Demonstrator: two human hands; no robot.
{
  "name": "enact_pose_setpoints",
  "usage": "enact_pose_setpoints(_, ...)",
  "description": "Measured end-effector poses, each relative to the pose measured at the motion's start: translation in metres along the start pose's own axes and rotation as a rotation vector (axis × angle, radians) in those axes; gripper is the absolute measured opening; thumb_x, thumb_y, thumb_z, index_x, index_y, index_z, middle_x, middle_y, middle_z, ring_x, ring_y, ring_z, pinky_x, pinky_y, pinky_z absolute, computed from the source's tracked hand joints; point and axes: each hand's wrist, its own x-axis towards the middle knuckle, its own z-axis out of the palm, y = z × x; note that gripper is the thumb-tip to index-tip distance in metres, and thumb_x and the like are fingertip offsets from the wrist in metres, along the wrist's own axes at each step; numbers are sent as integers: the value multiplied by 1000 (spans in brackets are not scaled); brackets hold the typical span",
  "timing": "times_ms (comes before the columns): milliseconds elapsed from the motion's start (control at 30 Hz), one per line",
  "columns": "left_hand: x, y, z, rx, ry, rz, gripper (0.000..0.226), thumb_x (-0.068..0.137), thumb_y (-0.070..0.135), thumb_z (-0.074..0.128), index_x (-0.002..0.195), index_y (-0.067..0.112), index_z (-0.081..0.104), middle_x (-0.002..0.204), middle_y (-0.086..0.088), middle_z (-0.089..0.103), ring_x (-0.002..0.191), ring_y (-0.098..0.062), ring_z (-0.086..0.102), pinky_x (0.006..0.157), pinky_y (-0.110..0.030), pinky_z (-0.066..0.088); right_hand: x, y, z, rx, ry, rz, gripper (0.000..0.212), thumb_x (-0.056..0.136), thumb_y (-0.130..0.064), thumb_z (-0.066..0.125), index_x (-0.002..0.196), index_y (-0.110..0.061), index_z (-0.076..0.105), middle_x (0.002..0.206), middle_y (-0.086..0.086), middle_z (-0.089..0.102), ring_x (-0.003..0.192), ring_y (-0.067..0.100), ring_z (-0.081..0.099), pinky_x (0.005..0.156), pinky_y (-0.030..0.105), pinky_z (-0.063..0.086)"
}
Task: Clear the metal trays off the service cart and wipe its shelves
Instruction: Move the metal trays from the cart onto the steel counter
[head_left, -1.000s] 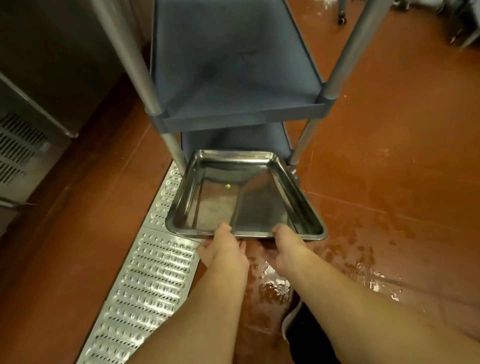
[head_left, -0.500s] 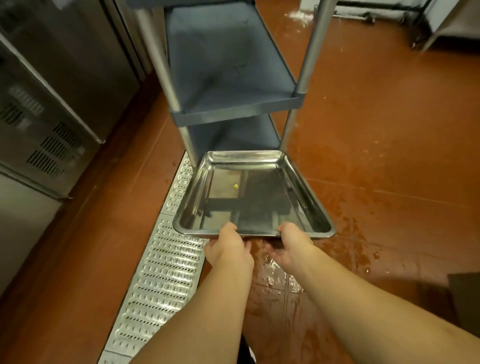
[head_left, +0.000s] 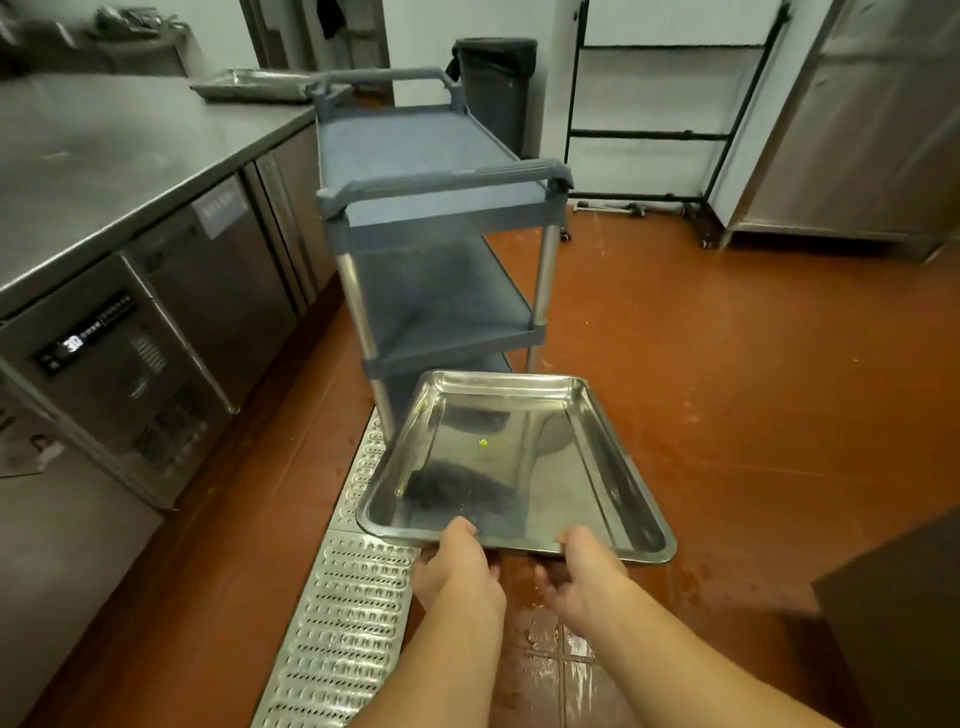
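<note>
A shiny rectangular metal tray (head_left: 571, 467) hangs in the air in front of the grey three-shelf service cart (head_left: 431, 208), level with its lowest shelf. A tiny yellow-green speck lies inside it. My left hand (head_left: 454, 564) grips the tray's near rim at the left, thumb on top. My right hand (head_left: 584, 569) grips the same rim further right. The cart's top and middle shelves show no trays. A second metal tray (head_left: 249, 85) rests on the far end of the steel counter (head_left: 104, 166).
Steel under-counter fridges (head_left: 156, 353) line the left. A perforated drain grate (head_left: 343, 597) runs along the floor below the tray. The red floor is wet near my feet. A dark bin (head_left: 496, 88), a black rack (head_left: 654, 135) and a steel cabinet (head_left: 857, 130) stand behind.
My view has lifted from the floor to the whole cart and room. Both hands have pulled the tray clear of the bottom shelf and raised it a little, still gripping its near rim.
</note>
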Motion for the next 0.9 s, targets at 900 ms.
enact_pose_setpoints(900, -204, 182, -85, -185, -269, 221, 28, 66, 3, 73, 88, 1, 55, 91, -18, 60, 79, -34, 60, 65, -38, 52, -299, -53, 44, 240, -254, -198, 31, 84, -5, 63, 114, -3, 56, 109, 19, 63, 93, 32, 66, 49, 27, 57)
